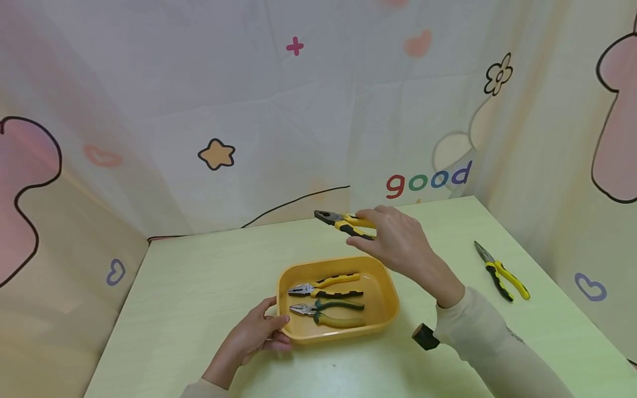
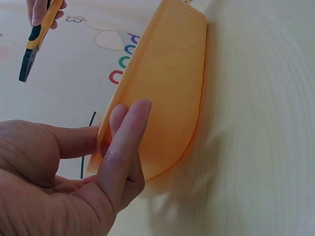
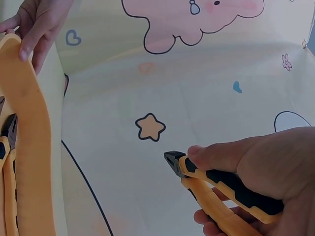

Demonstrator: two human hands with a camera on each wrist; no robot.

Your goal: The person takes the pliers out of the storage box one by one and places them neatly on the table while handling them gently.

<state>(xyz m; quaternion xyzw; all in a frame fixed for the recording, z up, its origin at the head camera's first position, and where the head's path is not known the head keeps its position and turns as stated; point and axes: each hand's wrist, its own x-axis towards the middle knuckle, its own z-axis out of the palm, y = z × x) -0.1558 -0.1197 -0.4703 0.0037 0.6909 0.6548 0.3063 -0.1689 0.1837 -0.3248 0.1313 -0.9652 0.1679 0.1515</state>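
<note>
My right hand (image 1: 400, 240) grips combination pliers (image 1: 339, 222) by their yellow and black handles, raised above the back of the tray. Their dark jaws point left. In the right wrist view, my thumb lies along one handle of these pliers (image 3: 211, 191). My left hand (image 1: 255, 331) pinches the left end of a yellow plastic tray (image 1: 382, 296), thumb on the rim and fingers outside, as the left wrist view also shows. Inside the tray lie yellow-and-black pliers (image 1: 338, 294) and, in front of them, green-handled pliers (image 1: 340, 320), both with jaws to the left.
Long-nose pliers (image 1: 500, 271) with yellow and black handles lie on the pale table (image 1: 199, 287) at the right. A small black object (image 1: 425, 337) shows beside the right sleeve. Printed curtains (image 1: 318, 110) stand behind and at both sides of the table.
</note>
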